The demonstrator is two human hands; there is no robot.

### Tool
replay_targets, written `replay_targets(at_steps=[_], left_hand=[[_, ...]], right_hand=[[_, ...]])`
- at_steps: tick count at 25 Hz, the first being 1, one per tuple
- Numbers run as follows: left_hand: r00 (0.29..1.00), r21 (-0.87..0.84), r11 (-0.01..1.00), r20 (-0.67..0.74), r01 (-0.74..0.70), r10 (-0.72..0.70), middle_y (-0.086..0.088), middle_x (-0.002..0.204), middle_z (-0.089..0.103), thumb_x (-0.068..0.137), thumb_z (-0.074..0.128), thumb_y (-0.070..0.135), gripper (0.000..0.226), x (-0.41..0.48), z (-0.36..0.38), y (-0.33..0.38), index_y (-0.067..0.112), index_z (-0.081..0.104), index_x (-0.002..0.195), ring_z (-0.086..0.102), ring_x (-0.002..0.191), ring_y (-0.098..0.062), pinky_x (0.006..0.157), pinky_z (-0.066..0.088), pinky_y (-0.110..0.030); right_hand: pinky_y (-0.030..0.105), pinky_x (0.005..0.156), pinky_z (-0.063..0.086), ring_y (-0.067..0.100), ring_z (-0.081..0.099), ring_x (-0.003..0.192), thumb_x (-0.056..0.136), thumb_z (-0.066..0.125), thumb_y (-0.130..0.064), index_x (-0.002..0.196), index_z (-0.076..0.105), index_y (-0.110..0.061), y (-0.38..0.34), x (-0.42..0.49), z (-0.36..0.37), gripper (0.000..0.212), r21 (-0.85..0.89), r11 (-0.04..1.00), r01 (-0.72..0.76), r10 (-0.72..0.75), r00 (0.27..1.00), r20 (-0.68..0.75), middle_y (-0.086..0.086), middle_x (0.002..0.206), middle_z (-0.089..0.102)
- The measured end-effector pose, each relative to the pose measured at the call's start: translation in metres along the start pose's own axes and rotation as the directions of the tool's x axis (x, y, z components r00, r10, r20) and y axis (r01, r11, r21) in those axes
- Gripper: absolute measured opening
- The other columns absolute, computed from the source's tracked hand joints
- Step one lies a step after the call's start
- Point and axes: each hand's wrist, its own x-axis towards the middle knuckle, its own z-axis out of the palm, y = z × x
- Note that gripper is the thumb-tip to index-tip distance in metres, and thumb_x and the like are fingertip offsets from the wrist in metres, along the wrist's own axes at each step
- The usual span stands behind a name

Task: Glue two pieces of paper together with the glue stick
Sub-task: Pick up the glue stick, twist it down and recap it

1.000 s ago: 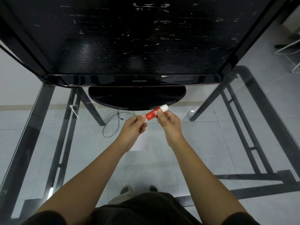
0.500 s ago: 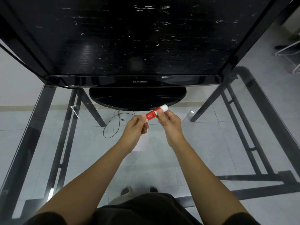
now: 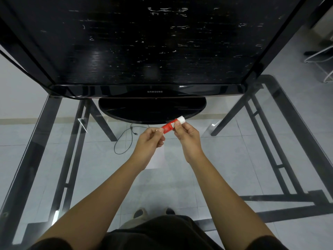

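A red glue stick (image 3: pixel 169 126) with a white end cap is held above the glass table, tilted up to the right. My right hand (image 3: pixel 189 136) pinches its upper part near the white end. My left hand (image 3: pixel 149 141) pinches its lower end, fingers curled. A white sheet of paper (image 3: pixel 157 159) lies on the glass under my hands, mostly hidden by my left wrist. I cannot tell whether it is one sheet or two.
A large black television (image 3: pixel 144 42) on an oval base (image 3: pixel 151 110) stands on the glass table (image 3: pixel 234 159) just beyond my hands. Through the glass show the dark metal frame, a black cable (image 3: pixel 124 139) on the tiled floor and my shoes.
Both hands keep their grip on the glue stick in almost the same place; only a slight shift of the left fingers shows.
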Motion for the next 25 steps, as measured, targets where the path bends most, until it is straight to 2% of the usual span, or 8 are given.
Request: replay_targets(at_steps=[7,10,12,16,18,21,23,25], left_hand=[[0.99,0.054,0.991,0.067,0.121,-0.124,0.006,0.062,0.052,0.09,0.041,0.053,0.044,0.006,-0.001,0.006,0.014,0.062,0.09,0.047,0.054,-0.005,0.056,0.041,-0.017],[0.999,0.139,0.99,0.044,0.009,-0.015,0.004,0.09,0.067,0.09,0.047,0.047,0.04,0.009,-0.003,0.004,0.016,0.06,0.11,0.065,0.075,-0.007,0.07,0.05,-0.017],[0.993,0.325,0.939,0.038,-0.116,0.11,0.01,0.101,0.064,0.086,0.056,0.044,0.038,0.011,-0.007,0.004,0.023,0.057,0.118,0.065,0.084,-0.003,0.072,0.05,-0.015],[0.927,0.653,0.678,0.106,-0.338,0.361,0.006,0.074,0.066,0.083,0.065,0.032,0.026,0.015,-0.01,-0.003,0.018,0.066,0.104,0.056,0.06,-0.002,0.06,0.042,-0.005],[0.921,0.691,0.642,0.092,-0.332,0.378,0.002,0.068,0.062,0.084,0.065,0.029,0.025,0.018,-0.012,-0.005,0.014,0.066,0.103,0.052,0.055,-0.006,0.053,0.039,-0.008],[0.931,0.711,0.638,0.066,-0.297,0.36,-0.003,0.072,0.065,0.084,0.065,0.029,0.026,0.022,-0.018,-0.008,0.011,0.066,0.103,0.054,0.057,-0.012,0.054,0.037,-0.01],[0.931,0.718,0.633,0.059,-0.29,0.36,-0.004,0.077,0.068,0.083,0.065,0.028,0.027,0.025,-0.022,-0.01,0.011,0.066,0.104,0.058,0.061,-0.014,0.056,0.039,-0.01],[0.938,0.723,0.637,0.045,-0.268,0.345,-0.004,0.082,0.069,0.083,0.065,0.029,0.029,0.026,-0.026,-0.009,0.011,0.065,0.106,0.059,0.064,-0.014,0.058,0.039,-0.01]], right_hand=[[0.031,0.102,0.044,0.015,0.061,0.109,0.09,0.055,-0.033,0.114,0.063,-0.009,-0.001,0.004,-0.003,0.034,0.02,1.0,0.007,-0.008,1.0,0.014,0.006,0.106,0.068],[0.027,0.096,0.047,0.014,0.063,0.106,0.09,0.057,-0.033,0.113,0.064,-0.01,0.001,0.008,-0.005,0.033,0.004,1.0,0.004,-0.004,1.0,-0.004,0.006,0.107,0.069],[0.023,0.089,0.049,0.011,0.066,0.099,0.087,0.061,-0.034,0.107,0.067,-0.013,0.005,0.01,-0.006,0.029,-0.013,1.0,-0.006,0.006,1.0,-0.03,0.004,0.102,0.07],[0.021,0.08,0.05,0.011,0.066,0.09,0.083,0.065,-0.041,0.091,0.07,-0.021,0.016,0.019,-0.01,0.022,-0.153,0.988,-0.015,0.017,1.0,0.018,-0.002,0.089,0.071],[0.016,0.078,0.047,0.007,0.062,0.094,0.082,0.064,-0.046,0.103,0.064,-0.026,0.025,0.028,-0.014,0.03,-0.238,0.971,-0.007,0.014,1.0,0.025,-0.013,0.094,0.066],[0.011,0.082,0.041,0.009,0.056,0.108,0.086,0.061,-0.037,0.119,0.056,-0.024,0.04,0.045,-0.032,0.035,-0.317,0.948,0.013,-0.069,0.983,-0.169,-0.011,0.113,0.059],[0.018,0.092,0.044,0.019,0.053,0.115,0.09,0.058,-0.02,0.124,0.055,-0.016,0.049,0.057,-0.047,0.034,-0.541,0.839,0.047,-0.192,0.958,-0.214,0.003,0.124,0.056],[0.03,0.104,0.04,0.024,0.049,0.123,0.091,0.055,-0.014,0.131,0.05,-0.013,0.057,0.07,-0.056,0.04,-0.772,0.628,0.104,-0.235,0.97,-0.06,0.009,0.133,0.052]])
